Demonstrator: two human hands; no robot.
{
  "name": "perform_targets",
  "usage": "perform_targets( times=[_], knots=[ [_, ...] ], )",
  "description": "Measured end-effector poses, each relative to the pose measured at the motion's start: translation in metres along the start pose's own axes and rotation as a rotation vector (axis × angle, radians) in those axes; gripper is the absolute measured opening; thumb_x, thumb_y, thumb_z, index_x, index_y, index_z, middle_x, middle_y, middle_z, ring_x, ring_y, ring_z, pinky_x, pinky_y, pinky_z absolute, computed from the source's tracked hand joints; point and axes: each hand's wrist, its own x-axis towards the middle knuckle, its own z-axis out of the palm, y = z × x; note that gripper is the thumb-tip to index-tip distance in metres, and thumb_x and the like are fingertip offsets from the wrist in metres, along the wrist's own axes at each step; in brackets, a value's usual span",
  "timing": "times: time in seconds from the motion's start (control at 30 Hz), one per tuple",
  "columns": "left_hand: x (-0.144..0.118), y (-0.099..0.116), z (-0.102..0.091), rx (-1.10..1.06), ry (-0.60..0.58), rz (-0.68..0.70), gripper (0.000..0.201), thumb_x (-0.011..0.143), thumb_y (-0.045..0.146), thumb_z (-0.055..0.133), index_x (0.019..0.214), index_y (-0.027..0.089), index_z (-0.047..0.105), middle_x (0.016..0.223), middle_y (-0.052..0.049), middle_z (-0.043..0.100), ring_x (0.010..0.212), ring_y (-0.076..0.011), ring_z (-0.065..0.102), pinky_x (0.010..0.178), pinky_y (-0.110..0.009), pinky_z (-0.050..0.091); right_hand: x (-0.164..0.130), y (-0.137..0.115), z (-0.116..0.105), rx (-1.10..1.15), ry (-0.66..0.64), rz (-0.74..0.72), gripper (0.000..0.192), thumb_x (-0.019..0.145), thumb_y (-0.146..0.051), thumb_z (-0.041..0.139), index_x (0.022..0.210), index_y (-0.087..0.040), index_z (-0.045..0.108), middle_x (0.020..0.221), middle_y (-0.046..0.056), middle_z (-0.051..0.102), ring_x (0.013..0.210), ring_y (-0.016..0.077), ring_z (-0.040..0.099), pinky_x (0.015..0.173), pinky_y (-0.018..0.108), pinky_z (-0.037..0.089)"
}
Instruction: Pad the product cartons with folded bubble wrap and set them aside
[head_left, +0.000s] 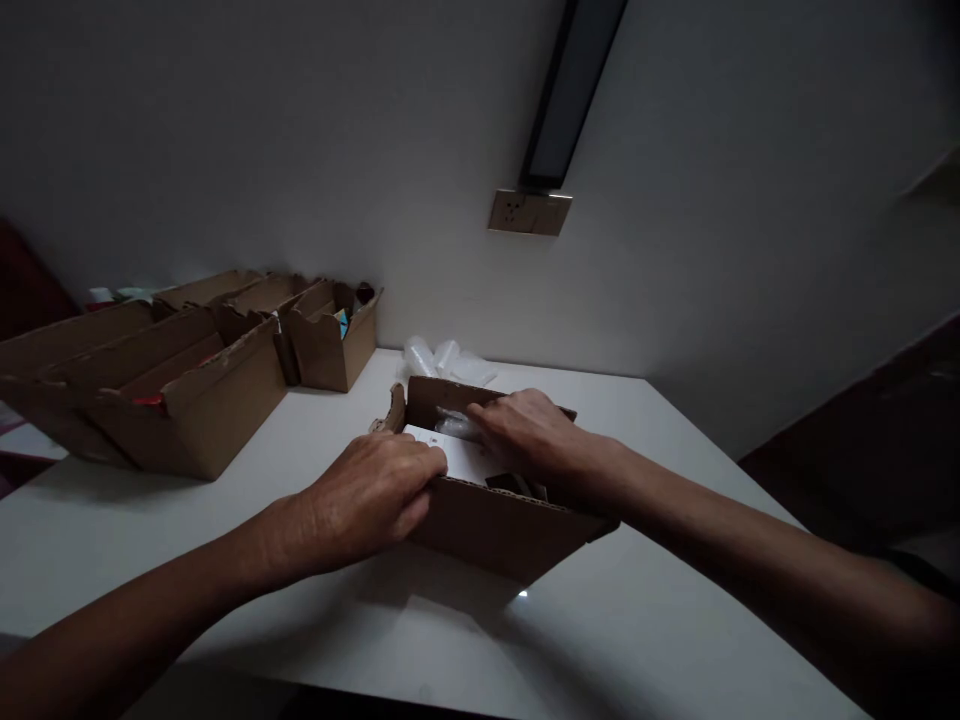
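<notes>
An open cardboard box point(502, 530) sits on the white table, its near wall facing me. My left hand point(375, 490) is closed over the box's near rim at the left, fingers curled around the edge. Over the opening, my right hand point(532, 430) reaches in with its fingers bent and pressed together. At its fingertips lies a crumpled piece of clear plastic point(456, 424); what the fingers pinch is hidden behind them. A flat white item point(469, 460) rests inside the box, and a dark piece shows beside it.
Several open cardboard boxes point(240, 400) stand on the left of the white table point(337, 630). Clear plastic packaging point(442, 360) lies behind the box, by the wall. A wall socket point(529, 212) sits above, under a dark vertical panel point(574, 90).
</notes>
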Motion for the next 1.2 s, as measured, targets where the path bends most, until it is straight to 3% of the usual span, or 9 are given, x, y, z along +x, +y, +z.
perform_targets(
  times=[0.23,0.37,0.5,0.6,0.7,0.8,0.93,1.07,1.2],
  knots=[
    [-0.001,0.0,0.006,-0.025,0.119,0.038,0.01,0.082,0.01,0.053,0.084,0.018,0.058,0.081,-0.003,0.066,0.076,-0.0216,0.062,0.069,-0.036,0.049,0.004,-0.001,0.005,0.088,0.021,0.027,0.014,0.092,-0.017,0.054,0.091,-0.019,0.068,0.079,0.007,0.073,0.066,0.017,0.063,0.053,0.03,0.021],
    [-0.01,0.0,0.013,-0.027,0.521,0.13,0.03,0.087,0.011,0.057,0.117,0.016,0.056,0.115,-0.013,0.065,0.113,-0.0286,0.059,0.096,-0.046,0.051,-0.002,-0.003,-0.001,0.074,0.02,0.026,0.011,0.091,-0.018,0.057,0.088,-0.019,0.068,0.08,0.006,0.074,0.064,0.0168,0.062,0.05,0.03,0.019],
    [-0.03,-0.011,0.03,-0.087,0.862,-0.049,0.052,0.086,0.013,0.064,0.135,0.023,0.047,0.135,-0.012,0.055,0.129,-0.0289,0.052,0.108,-0.049,0.045,-0.026,0.011,-0.007,0.117,0.196,0.075,0.013,0.094,-0.026,0.058,0.09,-0.019,0.068,0.086,0.006,0.074,0.068,0.0175,0.063,0.055,0.029,0.032],
    [-0.046,-0.027,0.054,-0.287,0.81,-0.288,0.059,0.087,0.025,0.066,0.141,0.027,0.043,0.139,-0.011,0.053,0.125,-0.0289,0.055,0.105,-0.049,0.049,-0.071,0.03,0.002,0.202,0.536,0.183,0.019,0.097,-0.03,0.053,0.094,-0.02,0.07,0.095,0.008,0.075,0.08,0.0218,0.067,0.067,0.033,0.046],
    [-0.059,-0.037,0.078,-0.572,0.61,-0.482,0.066,0.085,0.036,0.068,0.144,0.027,0.04,0.142,-0.013,0.052,0.121,-0.0296,0.059,0.101,-0.049,0.052,-0.127,0.041,0.031,0.432,0.773,0.418,0.024,0.094,-0.04,0.057,0.107,-0.024,0.069,0.103,0.008,0.074,0.089,0.024,0.069,0.055,0.029,0.05],
    [-0.063,-0.039,0.094,-0.87,0.402,-0.527,0.076,0.08,0.039,0.072,0.146,0.026,0.038,0.147,-0.015,0.05,0.124,-0.0322,0.059,0.1,-0.049,0.054,-0.158,0.033,0.075,0.727,0.593,0.493,0.043,0.086,-0.051,0.066,0.123,-0.027,0.065,0.112,0.009,0.073,0.091,0.0253,0.07,0.061,0.033,0.058],
    [-0.052,-0.04,0.108,-1.105,0.288,-0.576,0.073,0.075,0.036,0.073,0.141,0.023,0.045,0.139,-0.014,0.058,0.119,-0.0326,0.063,0.097,-0.046,0.055,-0.133,-0.001,0.123,1.064,0.344,0.383,0.069,0.078,-0.054,0.072,0.138,-0.025,0.054,0.133,0.014,0.063,0.111,0.0323,0.064,0.086,0.047,0.058],
    [-0.017,-0.033,0.116,-1.136,0.395,-0.644,0.062,0.067,0.038,0.077,0.122,0.018,0.057,0.119,-0.01,0.07,0.112,-0.0319,0.066,0.093,-0.043,0.057,-0.103,-0.011,0.128,1.149,0.375,0.385,0.05,0.08,-0.05,0.065,0.12,-0.02,0.063,0.114,0.012,0.069,0.1,0.0314,0.067,0.081,0.047,0.058],
    [0.029,-0.005,0.111,-1.229,0.403,-0.489,0.053,0.066,0.032,0.078,0.113,0.017,0.06,0.116,-0.01,0.071,0.106,-0.0287,0.068,0.09,-0.039,0.056,-0.138,0.008,0.116,0.995,0.476,0.487,0.032,0.085,-0.048,0.06,0.099,-0.021,0.068,0.098,0.01,0.072,0.085,0.0298,0.068,0.07,0.043,0.058]
  ],
)
